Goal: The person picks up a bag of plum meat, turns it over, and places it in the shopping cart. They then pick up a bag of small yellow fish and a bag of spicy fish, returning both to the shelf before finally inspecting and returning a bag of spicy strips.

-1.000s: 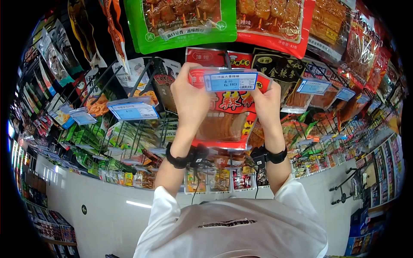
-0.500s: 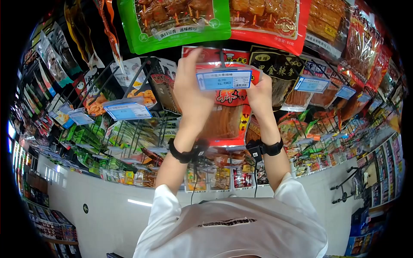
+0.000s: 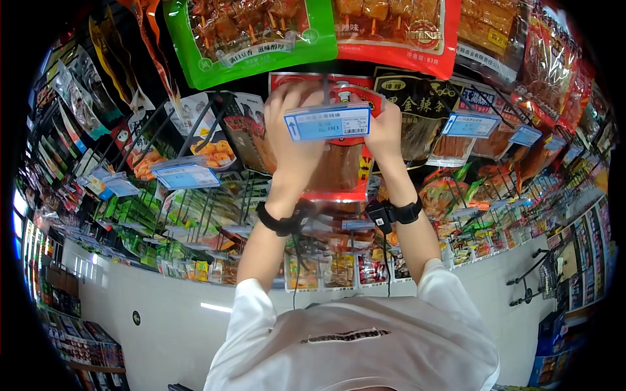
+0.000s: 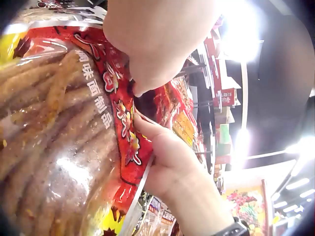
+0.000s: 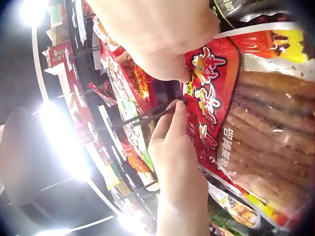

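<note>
A red snack bag [image 3: 336,176] with a clear window showing brown strips hangs at a rack hook behind a blue-and-white price tag [image 3: 328,122]. My left hand [image 3: 297,133] is at the bag's upper left, its fingertips pinching the top edge beside the black hook [image 5: 147,115]. At the upper right, my right hand [image 3: 385,133] holds the same edge between thumb and fingers. Seen from the left wrist, the bag front [image 4: 54,132] fills the left side, with the right hand [image 4: 167,167] below the left. The price tag covers part of the bag's top in the head view.
Green [image 3: 254,62] and red [image 3: 398,58] snack packs hang overhead. To the right is a black snack bag [image 3: 417,120]; several hooks with price tags [image 3: 471,124] project around. Lower shelves hold more packs. A shopping cart [image 3: 538,277] stands on the floor at right.
Both hands and the red bag have moved inward toward the rack, the bag's lower edge rising in the head view. My left fingers lifted, then bent down over the bag's top.
</note>
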{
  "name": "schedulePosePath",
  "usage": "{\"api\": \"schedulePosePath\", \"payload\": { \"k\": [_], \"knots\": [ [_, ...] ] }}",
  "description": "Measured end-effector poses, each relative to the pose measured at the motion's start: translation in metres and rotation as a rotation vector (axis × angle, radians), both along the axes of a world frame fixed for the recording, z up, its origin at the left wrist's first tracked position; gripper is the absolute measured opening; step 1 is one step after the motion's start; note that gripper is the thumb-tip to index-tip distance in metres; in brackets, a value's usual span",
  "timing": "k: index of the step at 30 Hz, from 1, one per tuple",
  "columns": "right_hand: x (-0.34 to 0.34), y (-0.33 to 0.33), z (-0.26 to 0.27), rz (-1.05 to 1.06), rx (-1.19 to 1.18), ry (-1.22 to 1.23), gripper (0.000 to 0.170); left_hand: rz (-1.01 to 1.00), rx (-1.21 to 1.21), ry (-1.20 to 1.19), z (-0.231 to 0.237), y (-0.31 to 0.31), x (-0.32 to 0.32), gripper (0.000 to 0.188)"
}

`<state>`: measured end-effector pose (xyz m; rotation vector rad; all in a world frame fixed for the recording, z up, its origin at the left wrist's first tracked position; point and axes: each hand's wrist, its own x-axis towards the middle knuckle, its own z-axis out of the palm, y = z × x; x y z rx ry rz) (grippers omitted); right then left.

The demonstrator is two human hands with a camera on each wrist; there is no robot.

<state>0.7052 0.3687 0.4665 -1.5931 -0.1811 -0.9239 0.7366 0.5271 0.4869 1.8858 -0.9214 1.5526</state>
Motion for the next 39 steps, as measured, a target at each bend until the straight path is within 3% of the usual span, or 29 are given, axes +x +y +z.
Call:
{"api": "schedulePosePath", "payload": {
  "k": [13, 16, 19, 22, 23, 26, 27, 30, 35, 37, 39],
  "knots": [
    [0.012, 0.004, -0.004, -0.114, -0.035, -0.095, 0.025, 0.055, 0.027, 0.031, -0.002, -0.014, -0.003, 0.032],
    [0.004, 0.004, -0.001, -0.109, -0.047, -0.071, 0.026, 0.144, 0.046, 0.036, -0.003, -0.014, -0.011, 0.035],
    [-0.009, 0.004, 0.002, -0.083, -0.030, -0.007, 0.028, 0.225, 0.047, 0.168, -0.009, -0.020, -0.021, 0.052],
    [-0.015, 0.000, -0.009, -0.157, -0.091, -0.089, 0.028, 0.211, 0.036, 0.283, -0.017, -0.025, -0.030, 0.051],
    [-0.025, -0.002, -0.012, -0.105, -0.038, 0.011, 0.029, 0.076, -0.084, 0.234, -0.026, -0.027, -0.030, 0.045],
    [-0.031, -0.012, -0.034, -0.228, -0.132, -0.127, 0.031, 0.077, -0.121, 0.334, -0.048, -0.023, -0.046, 0.039],
    [-0.044, -0.011, -0.032, -0.125, -0.050, -0.096, 0.034, 0.109, -0.169, 0.286, -0.051, -0.024, -0.055, 0.028],
    [-0.061, -0.017, -0.041, -0.177, -0.103, -0.147, 0.033, -0.122, -0.215, 0.404, -0.060, -0.015, -0.089, 0.011],
    [-0.093, -0.023, -0.070, -0.156, -0.113, -0.114, 0.026, -0.296, -0.431, 0.450, -0.069, 0.012, -0.165, 0.014],
    [-0.119, -0.022, -0.072, -0.127, -0.109, -0.046, 0.021, -0.291, -0.564, 0.306, -0.059, 0.037, -0.203, 0.008],
    [-0.139, -0.020, -0.075, -0.093, -0.086, -0.023, 0.019, -0.721, -0.599, 0.103, -0.047, 0.094, -0.245, 0.014]
  ]
}}
